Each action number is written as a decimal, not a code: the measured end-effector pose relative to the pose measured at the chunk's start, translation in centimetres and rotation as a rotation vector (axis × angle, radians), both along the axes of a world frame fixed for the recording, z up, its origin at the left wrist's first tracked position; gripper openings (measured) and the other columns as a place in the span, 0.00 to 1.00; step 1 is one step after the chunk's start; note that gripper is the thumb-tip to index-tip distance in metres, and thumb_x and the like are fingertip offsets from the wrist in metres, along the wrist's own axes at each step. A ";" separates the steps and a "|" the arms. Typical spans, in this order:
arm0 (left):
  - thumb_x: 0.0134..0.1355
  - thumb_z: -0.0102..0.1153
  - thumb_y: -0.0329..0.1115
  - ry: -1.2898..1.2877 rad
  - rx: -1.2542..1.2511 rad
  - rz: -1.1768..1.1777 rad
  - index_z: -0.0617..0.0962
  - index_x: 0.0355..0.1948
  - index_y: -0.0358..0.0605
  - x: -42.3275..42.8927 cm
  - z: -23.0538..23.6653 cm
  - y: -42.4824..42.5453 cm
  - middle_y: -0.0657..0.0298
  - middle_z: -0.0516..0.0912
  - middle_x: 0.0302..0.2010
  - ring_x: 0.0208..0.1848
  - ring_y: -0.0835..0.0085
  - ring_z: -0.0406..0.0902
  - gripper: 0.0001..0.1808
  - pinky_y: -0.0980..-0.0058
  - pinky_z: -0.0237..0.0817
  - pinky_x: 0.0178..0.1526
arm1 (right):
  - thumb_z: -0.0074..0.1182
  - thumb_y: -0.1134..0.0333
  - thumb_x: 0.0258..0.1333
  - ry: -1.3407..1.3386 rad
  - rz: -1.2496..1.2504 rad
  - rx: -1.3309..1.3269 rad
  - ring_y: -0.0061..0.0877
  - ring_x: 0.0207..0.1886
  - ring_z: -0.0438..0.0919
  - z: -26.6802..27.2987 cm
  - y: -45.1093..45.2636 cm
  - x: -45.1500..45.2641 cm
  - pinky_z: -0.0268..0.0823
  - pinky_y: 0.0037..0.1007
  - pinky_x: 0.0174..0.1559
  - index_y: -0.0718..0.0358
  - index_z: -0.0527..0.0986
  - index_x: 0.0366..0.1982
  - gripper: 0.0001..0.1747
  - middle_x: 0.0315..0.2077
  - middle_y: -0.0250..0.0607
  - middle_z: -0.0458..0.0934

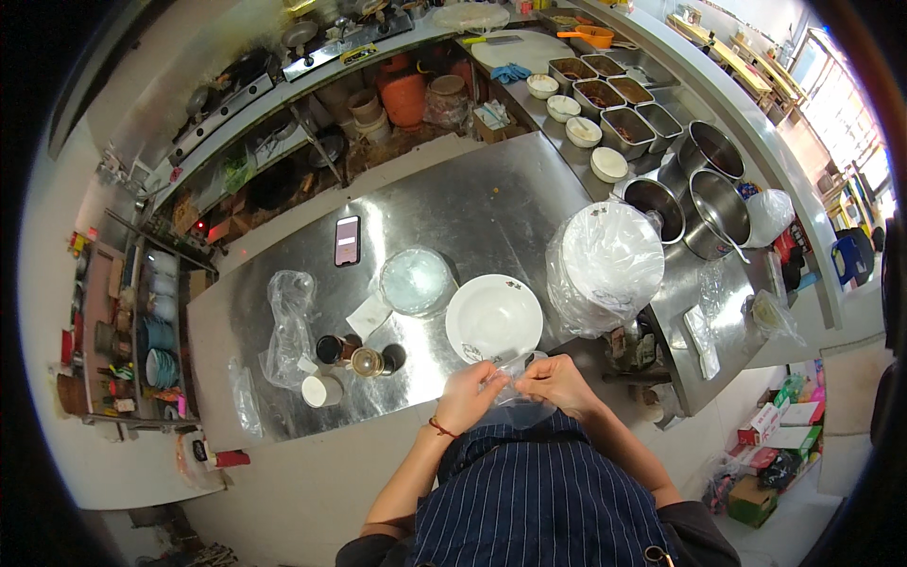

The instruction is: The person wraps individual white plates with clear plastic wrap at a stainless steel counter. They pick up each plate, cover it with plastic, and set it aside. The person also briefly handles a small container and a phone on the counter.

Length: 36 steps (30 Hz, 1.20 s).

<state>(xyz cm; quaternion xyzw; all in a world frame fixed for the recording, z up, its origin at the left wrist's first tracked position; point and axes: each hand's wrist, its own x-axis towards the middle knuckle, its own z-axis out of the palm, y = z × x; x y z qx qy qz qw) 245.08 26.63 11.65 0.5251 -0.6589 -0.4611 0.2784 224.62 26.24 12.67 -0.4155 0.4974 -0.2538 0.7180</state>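
My left hand (469, 392) and my right hand (556, 383) pinch a clear plastic bag (521, 413) between them, just in front of my striped apron. Beyond the fingers, at the near edge of the steel table (453, 198), sits a white bowl (494, 317) with small dark prints on its rim. Immediately right of it stands a stack of white bowls (611, 261) wrapped in clear plastic. Left of the single bowl is a round stack of clear, pale bluish pieces (417, 281), perhaps lids. A white paper (368, 316) lies beside that stack.
Two jars (368, 361), a white cup (322, 390), crumpled plastic film (290, 329) and a phone (347, 241) occupy the table's left half. Steel food containers (628, 132), small white bowls (609, 164) and deep steel pots (718, 212) line the right counter. A cleaver (502, 40) rests on a round board.
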 end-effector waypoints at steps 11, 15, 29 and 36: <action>0.60 0.59 0.38 0.010 -0.033 0.007 0.76 0.29 0.38 -1.0 0.3 -0.4 0.55 0.78 0.24 0.26 0.63 0.74 0.12 0.70 0.64 0.31 | 0.61 0.72 0.54 -0.152 -0.176 0.037 0.13 0.21 0.72 -2.6 0.3 -0.7 0.59 0.15 0.22 0.68 0.79 0.25 0.07 0.19 0.32 0.78; 0.59 0.60 0.37 0.067 -0.031 0.000 0.77 0.30 0.38 -1.2 0.2 -0.6 0.56 0.78 0.25 0.27 0.64 0.74 0.11 0.71 0.65 0.33 | 0.61 0.73 0.53 -0.278 -0.257 0.056 0.13 0.19 0.71 -1.8 0.4 -0.1 0.57 0.15 0.20 0.68 0.79 0.24 0.06 0.18 0.32 0.77; 0.62 0.60 0.35 0.316 0.166 0.036 0.72 0.32 0.41 -4.0 0.6 0.2 0.71 0.72 0.27 0.31 0.84 0.66 0.10 0.84 0.61 0.36 | 0.61 0.65 0.56 -0.228 -0.276 0.127 0.13 0.20 0.70 -1.3 0.3 1.1 0.59 0.16 0.21 0.64 0.76 0.23 0.12 0.20 0.31 0.76; 0.65 0.55 0.32 0.747 0.411 0.212 0.75 0.34 0.41 -2.6 -1.3 -0.4 0.68 0.78 0.32 0.36 0.82 0.71 0.06 0.82 0.62 0.41 | 0.49 0.69 0.65 -0.640 -0.302 0.230 0.18 0.40 0.76 -3.8 0.1 0.2 0.69 0.21 0.43 0.67 0.74 0.41 0.09 0.39 0.34 0.78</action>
